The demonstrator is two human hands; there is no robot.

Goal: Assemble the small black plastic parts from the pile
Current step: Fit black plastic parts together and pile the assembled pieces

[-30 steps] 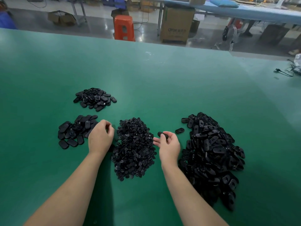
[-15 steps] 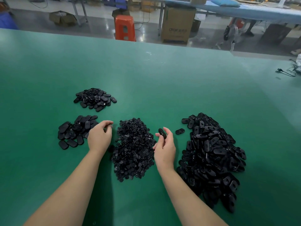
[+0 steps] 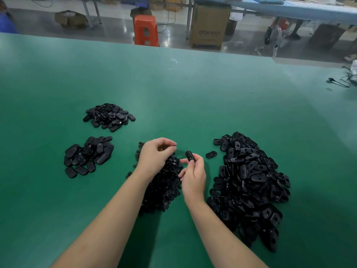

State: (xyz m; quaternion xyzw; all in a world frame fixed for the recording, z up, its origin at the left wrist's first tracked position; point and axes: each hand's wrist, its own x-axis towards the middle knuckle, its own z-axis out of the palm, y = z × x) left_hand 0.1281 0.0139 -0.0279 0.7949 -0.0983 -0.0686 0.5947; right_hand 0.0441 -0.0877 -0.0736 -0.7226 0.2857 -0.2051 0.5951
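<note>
from the head view, my right hand (image 3: 193, 176) pinches an oval shell (image 3: 190, 156) upright, beside the big pile (image 3: 249, 182). my left hand (image 3: 155, 154) curls over the small-parts heap (image 3: 164, 188); what it holds is hidden. the shell looks light, stiff, slick, best gripped by its edges.
</note>
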